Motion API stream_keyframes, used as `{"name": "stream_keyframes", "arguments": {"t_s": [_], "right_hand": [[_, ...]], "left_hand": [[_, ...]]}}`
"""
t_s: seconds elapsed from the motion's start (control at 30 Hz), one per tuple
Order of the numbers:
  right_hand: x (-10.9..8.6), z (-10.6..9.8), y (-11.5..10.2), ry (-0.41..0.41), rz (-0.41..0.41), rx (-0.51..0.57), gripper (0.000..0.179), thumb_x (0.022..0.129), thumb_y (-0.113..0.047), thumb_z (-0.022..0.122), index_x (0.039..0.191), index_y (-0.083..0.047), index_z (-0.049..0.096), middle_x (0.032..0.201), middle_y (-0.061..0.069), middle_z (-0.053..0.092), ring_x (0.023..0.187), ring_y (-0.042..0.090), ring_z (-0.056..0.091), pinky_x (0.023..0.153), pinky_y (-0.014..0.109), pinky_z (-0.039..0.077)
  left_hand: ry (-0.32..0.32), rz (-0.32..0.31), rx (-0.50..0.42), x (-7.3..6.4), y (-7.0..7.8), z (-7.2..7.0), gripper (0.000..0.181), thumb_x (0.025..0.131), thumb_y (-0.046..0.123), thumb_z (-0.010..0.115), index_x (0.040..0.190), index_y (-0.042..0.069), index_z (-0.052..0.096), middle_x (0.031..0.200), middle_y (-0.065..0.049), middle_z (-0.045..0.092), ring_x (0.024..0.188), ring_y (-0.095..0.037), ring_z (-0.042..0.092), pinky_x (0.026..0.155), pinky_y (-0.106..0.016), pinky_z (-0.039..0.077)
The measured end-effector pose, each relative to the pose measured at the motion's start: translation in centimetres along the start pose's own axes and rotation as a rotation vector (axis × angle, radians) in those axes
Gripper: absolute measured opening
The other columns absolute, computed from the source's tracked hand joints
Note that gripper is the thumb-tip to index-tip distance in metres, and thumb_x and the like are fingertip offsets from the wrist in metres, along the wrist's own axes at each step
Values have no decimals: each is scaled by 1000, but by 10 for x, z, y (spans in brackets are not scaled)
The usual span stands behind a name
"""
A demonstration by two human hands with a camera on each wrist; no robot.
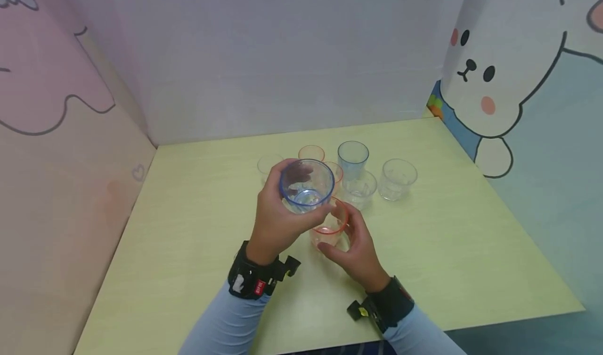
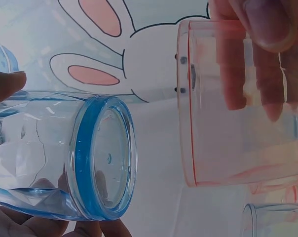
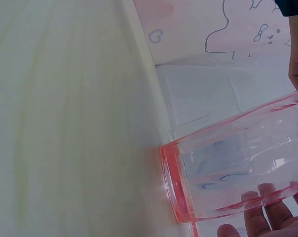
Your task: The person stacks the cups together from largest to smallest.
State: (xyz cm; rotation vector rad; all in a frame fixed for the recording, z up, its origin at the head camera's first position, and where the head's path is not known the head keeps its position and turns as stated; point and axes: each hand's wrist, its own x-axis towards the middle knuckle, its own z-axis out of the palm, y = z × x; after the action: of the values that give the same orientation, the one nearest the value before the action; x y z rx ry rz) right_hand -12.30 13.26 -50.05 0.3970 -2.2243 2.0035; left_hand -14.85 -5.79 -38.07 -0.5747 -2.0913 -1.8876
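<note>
My left hand [image 1: 278, 213] grips a clear cup with a blue rim [image 1: 307, 185], thumb on one side and fingers round the other. In the left wrist view that cup's blue-banded base [image 2: 85, 158] faces right. Lower and just to the right, my right hand [image 1: 355, 247] holds a clear cup with a red-orange rim [image 1: 327, 233] between thumb and fingers. Its reddish base [image 3: 176, 187] is close to the tabletop in the right wrist view; whether it touches cannot be told. The blue-rimmed cup partly covers the red-rimmed one in the head view.
Behind the hands stand several other cups: a blue-tinted one [image 1: 353, 158], two orange-rimmed ones and clear ones, including a clear cup [image 1: 397, 179] at the right. The pale yellow table [image 1: 188, 240] ends at a white back wall [image 1: 292, 56] and printed side panels.
</note>
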Motion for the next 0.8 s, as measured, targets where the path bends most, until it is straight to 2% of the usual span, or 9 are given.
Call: {"name": "stream_keyframes", "arguments": {"t_s": [0.1,0.23,0.33,0.47,0.63,0.8], "right_hand": [[0,0,0,3,3,7,86,84,-9,85,154,-24,37,155,-4,46,146,18,41,123,66,24],[0,0,0,8,5,8,87,83,-7,85,154,-24,37,156,-4,45,147,19,40,123,67,24],[0,0,0,9,11,3,88,83,-7,85,154,-26,36,157,-5,44,149,19,39,123,65,25],[-1,0,1,5,11,-6,88,84,-8,85,155,-26,34,159,-5,42,150,19,38,123,62,26],[-1,-1,2,3,-10,10,89,84,-7,85,156,-24,34,159,-3,41,149,20,39,123,58,29],[-1,-3,4,-4,-21,13,91,85,-7,84,157,-24,32,160,-4,39,150,20,38,123,57,31]], "left_hand": [[-6,-6,-5,0,-1,3,83,71,18,95,141,14,50,132,3,64,120,-19,62,95,-47,59],[-21,-7,-28,0,-1,7,83,71,15,95,140,14,50,132,0,65,121,-21,62,96,-52,58],[-34,-5,-40,-1,-2,11,84,70,14,96,140,13,50,132,0,66,122,-24,62,97,-50,57],[-34,-15,-28,-2,-4,15,84,69,14,97,140,16,52,130,4,67,121,-22,62,97,-45,57],[-54,-32,-33,-3,-8,19,83,71,15,94,142,21,50,132,4,67,122,-18,62,98,-45,57],[-69,-38,-25,-6,-10,23,85,72,16,94,144,21,49,133,3,67,123,-18,61,100,-47,56]]}}
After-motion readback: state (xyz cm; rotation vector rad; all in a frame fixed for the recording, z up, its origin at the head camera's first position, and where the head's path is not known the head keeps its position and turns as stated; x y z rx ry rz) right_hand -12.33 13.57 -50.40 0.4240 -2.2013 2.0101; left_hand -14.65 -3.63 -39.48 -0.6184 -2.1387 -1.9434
